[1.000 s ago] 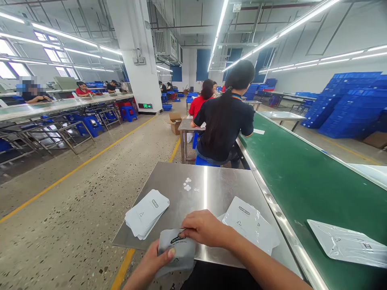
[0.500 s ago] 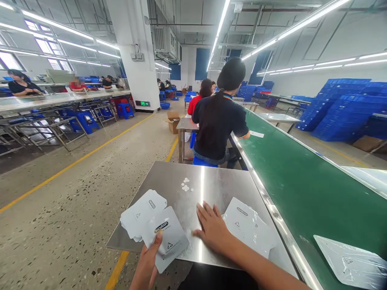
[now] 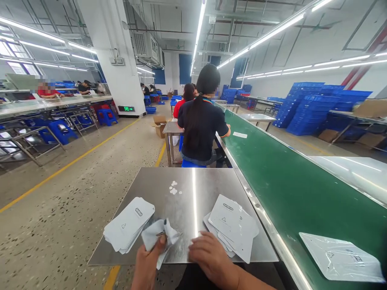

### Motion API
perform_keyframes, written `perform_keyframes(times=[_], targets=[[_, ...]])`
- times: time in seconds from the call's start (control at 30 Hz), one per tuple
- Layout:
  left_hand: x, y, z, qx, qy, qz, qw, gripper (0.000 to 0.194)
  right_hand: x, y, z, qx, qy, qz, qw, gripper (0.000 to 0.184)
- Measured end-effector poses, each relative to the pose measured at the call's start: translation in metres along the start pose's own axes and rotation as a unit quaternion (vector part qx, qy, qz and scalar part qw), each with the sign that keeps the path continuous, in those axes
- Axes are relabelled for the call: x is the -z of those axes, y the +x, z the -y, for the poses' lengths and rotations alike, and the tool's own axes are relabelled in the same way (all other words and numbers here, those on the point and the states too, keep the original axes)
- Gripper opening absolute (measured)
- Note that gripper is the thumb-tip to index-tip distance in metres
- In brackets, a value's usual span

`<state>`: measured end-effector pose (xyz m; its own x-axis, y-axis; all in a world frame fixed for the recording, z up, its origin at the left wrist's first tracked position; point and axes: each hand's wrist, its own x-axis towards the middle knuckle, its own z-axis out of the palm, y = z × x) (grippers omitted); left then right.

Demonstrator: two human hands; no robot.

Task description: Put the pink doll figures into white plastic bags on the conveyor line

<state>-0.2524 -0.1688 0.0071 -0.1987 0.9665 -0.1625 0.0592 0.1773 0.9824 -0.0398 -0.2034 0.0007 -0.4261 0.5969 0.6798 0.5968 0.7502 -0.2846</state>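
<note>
My left hand pinches a crumpled pouch over the tabletop's near edge; right hand curled, can't tell if gripping, beside pouch pile.

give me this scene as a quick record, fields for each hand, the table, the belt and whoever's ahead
left hand: grips a creased white pouch
right hand: fingers curled, nothing visible in it
left stack: white pouches
right stack: white pouches, unevenly piled
metal table: bears both stacks and small white discs
green belt: glossy pouch lying nearby
ahead: seated person, dark shirt
</note>
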Motion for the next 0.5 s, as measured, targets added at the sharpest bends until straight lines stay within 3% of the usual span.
perform_keyframes(times=[0.1, 0.17, 0.3, 0.4, 0.5], targets=[[-0.016, -0.01, -0.014, -0.065, 0.078, 0.1, 0.99, 0.036, 0.036, 0.033, 0.007, -0.131, 0.093, -0.065, 0.985, 0.014], [-0.03, -0.016, -0.022, -0.117, 0.107, 0.152, 0.976, 0.027, 0.06, 0.053, 0.011, -0.169, 0.13, -0.088, 0.973, 0.012], [-0.05, -0.024, -0.028, -0.17, 0.131, 0.199, 0.956, 0.021, 0.086, 0.075, 0.017, -0.13, 0.124, -0.073, 0.981, 0.01], [-0.054, -0.026, -0.027, -0.186, 0.128, 0.213, 0.951, 0.021, 0.09, 0.076, 0.018, -0.072, 0.099, -0.048, 0.991, 0.012], [-0.054, -0.026, -0.026, -0.187, 0.129, 0.225, 0.948, 0.022, 0.093, 0.073, 0.018, -0.066, 0.084, -0.031, 0.994, 0.017]])
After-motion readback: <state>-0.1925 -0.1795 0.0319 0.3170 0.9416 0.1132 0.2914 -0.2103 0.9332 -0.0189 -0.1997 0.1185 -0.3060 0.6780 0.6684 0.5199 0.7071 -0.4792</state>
